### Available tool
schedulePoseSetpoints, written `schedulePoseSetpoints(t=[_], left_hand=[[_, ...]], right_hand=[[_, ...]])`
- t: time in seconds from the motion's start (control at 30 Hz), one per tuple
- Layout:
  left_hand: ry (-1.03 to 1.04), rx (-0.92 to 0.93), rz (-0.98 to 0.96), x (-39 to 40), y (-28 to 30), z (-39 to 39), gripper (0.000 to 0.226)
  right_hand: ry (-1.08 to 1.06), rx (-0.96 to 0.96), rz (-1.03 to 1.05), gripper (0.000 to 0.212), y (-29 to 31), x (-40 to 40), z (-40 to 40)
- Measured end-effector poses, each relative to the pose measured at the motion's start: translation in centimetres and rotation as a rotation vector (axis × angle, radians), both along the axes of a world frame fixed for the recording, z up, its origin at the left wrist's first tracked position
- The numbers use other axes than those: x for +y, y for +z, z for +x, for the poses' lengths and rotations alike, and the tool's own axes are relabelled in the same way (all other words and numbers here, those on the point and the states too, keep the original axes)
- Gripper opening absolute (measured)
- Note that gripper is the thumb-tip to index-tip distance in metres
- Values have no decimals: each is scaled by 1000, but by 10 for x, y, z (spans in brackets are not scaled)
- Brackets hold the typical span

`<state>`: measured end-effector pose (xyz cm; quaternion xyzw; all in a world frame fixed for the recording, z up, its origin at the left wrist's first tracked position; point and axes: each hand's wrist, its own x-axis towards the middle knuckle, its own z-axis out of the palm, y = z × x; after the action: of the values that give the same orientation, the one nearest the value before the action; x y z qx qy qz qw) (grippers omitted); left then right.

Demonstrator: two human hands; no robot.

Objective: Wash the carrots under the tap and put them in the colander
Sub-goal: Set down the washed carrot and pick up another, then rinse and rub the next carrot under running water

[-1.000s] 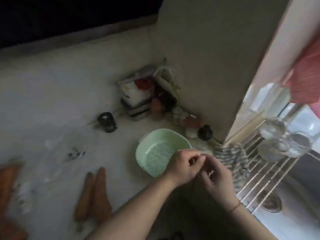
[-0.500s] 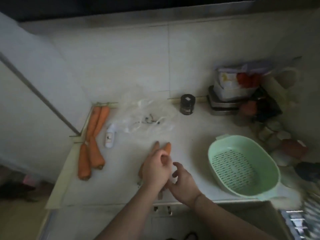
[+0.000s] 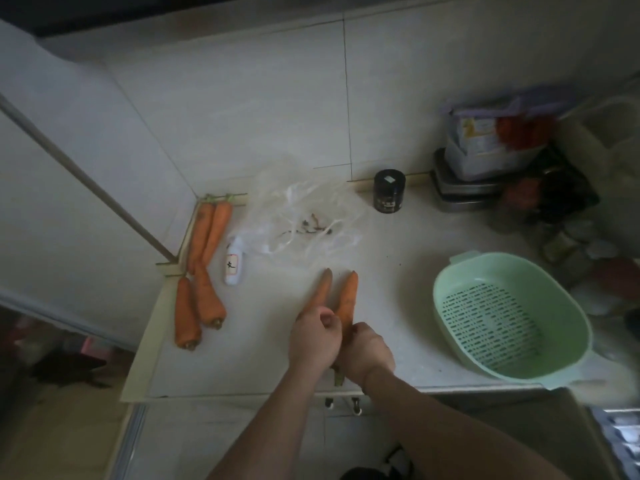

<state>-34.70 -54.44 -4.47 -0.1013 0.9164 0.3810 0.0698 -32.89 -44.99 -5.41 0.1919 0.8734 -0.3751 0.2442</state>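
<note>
Your forearms show bare, no sleeves in view; left hand (image 3: 313, 339) and right hand (image 3: 367, 353) ungloved.

The scene is dim and flat, with a grey-green cast and no hard highlights. Soft light reaches the desk (image 3: 398, 244) from above, leaving a faint shadow left of the colander (image 3: 509, 320). The top edge falls to near black. Detail is soft throughout: the cluttered containers (image 3: 491, 147) at the desk's far right corner are smeared, and the colander's near right rim blurs away. Wide-angle distortion bends the wall lines and the desk's left edge outward.
</note>
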Motion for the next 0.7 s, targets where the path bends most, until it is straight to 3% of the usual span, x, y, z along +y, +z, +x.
schedulePoseSetpoints(t=[0.1, 0.2, 0.3, 0.37, 0.53, 0.63, 0.7], left_hand=[[41, -29, 68, 0, -1, -7, 18], [48, -67, 200, 3, -7, -16, 40], [145, -193, 513, 20, -7, -24, 60], [161, -238, 725, 41, 11, -25, 47], [-190, -187, 938, 117, 71, -9, 29], [-358, -270, 1047, 181, 82, 13, 27], [-435, -358, 1106, 227, 82, 36, 25]], right_hand=[[-191, -2, -307, 32, 1, 16, 7], [-406, 43, -566, 31, 11, 43, 23], [-446, 99, -671, 31, 28, 77, 47], [-458, 137, -767, 41, 41, 103, 66], [-500, 357, -933, 68, 81, 171, 125], [-542, 470, -869, 91, 96, 214, 168], [-579, 499, -824, 92, 102, 239, 200]])
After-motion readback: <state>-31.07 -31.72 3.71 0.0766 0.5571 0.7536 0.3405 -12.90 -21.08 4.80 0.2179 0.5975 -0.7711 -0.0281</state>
